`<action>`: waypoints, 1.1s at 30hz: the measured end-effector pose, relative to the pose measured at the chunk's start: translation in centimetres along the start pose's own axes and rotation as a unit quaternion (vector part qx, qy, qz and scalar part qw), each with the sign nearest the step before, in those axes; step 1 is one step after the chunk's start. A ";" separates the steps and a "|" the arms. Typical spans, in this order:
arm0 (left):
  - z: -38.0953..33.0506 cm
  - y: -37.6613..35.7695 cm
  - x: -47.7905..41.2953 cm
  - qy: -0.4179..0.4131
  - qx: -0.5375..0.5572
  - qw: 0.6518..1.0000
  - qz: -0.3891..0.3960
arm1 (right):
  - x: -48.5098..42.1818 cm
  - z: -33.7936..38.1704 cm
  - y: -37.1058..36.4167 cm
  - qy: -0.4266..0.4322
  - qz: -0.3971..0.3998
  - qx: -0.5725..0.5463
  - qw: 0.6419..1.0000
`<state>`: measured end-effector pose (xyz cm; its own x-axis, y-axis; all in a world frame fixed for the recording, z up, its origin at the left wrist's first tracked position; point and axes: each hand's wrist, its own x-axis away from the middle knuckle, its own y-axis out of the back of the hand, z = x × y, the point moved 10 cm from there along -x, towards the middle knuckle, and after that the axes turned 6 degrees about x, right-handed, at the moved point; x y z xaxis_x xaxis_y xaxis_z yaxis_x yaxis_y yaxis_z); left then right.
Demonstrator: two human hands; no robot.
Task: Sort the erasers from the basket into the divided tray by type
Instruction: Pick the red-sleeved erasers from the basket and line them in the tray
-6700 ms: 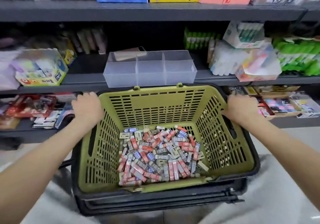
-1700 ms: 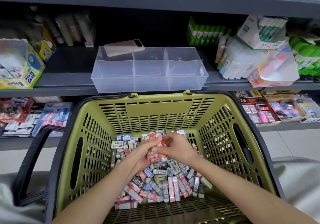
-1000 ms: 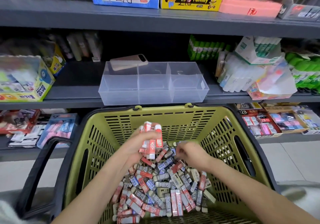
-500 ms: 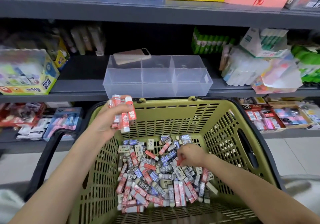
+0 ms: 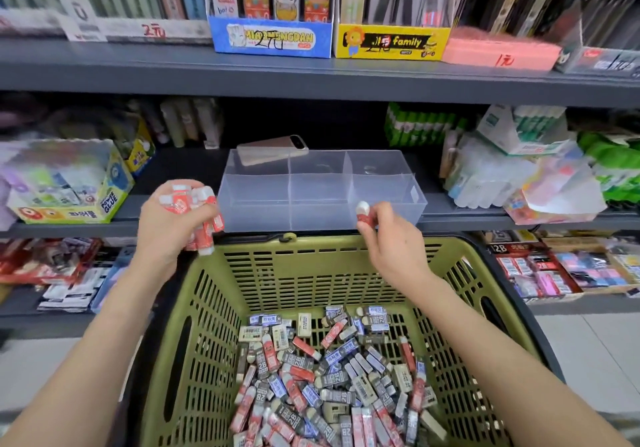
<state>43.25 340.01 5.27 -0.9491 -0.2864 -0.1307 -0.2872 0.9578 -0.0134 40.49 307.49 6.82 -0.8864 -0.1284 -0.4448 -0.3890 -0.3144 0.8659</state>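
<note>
Holds a fat bunch of small red-and-white wrapped erasers (image 5: 194, 206) in the left hand (image 5: 166, 235), with the fingers curled tight round them and a few ends poking out at the top and the bottom. Holds that bunch up just beside the left end of the clear plastic tray with three parts (image 5: 322, 216), a bit above the far left corner of the green plastic basket with slotted walls (image 5: 311, 270). Pinches one more red-and-white eraser (image 5: 363, 214) between the thumb and fingertips of the right hand (image 5: 393, 242), white end up, right in front of the tray's right part. Cannot tell about any touch between this eraser and the tray's front wall. Looks down into the basket at a big heap of mixed erasers (image 5: 329, 377) on its floor: red ones, blue ones, grey ones marked 2B and pale ones, all jumbled and lying every which way. Faces a grey metal shelf (image 5: 457, 219) with the tray standing on its front edge, just behind the basket's far rim. Sees a pinkish flat phone (image 5: 273, 148) resting on the tray's back left corner, tilted a little. Sees a green and yellow cardboard box marked POWER GLUE (image 5: 69, 193) on the same shelf, well off to the left of the tray, and a pile of clear plastic packs (image 5: 491, 176) off to the right. Sees a blue box (image 5: 273, 39) and a yellow box (image 5: 391, 43) side by side on the higher grey shelf (image 5: 311, 79)
</note>
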 end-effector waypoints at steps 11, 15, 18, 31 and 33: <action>2.4 -4.1 2.2 0.150 -0.081 0.966 0.192 | 1.7 -3.1 -2.3 -0.032 0.096 -0.051 0.994; 2.2 -4.9 2.9 0.144 -0.070 0.965 0.210 | 0.2 -1.3 -0.3 0.021 0.037 -0.051 0.998; 1.6 -2.7 0.9 0.138 0.078 0.983 0.088 | -2.3 1.7 0.0 0.061 -0.001 -0.054 0.997; 1.4 -2.0 -5.3 0.093 0.198 0.973 -0.069 | -2.4 1.0 -3.4 -0.025 0.191 -0.197 0.961; 1.8 -2.7 -5.6 0.093 0.193 0.974 -0.067 | -3.2 0.8 -3.0 -0.066 0.207 -0.311 0.925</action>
<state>49.54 339.06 4.25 -0.9235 -0.3755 0.0786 -0.3747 0.8388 -0.3950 44.33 309.59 5.83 -0.9661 -0.2556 -0.0366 0.1742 -0.7498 0.6383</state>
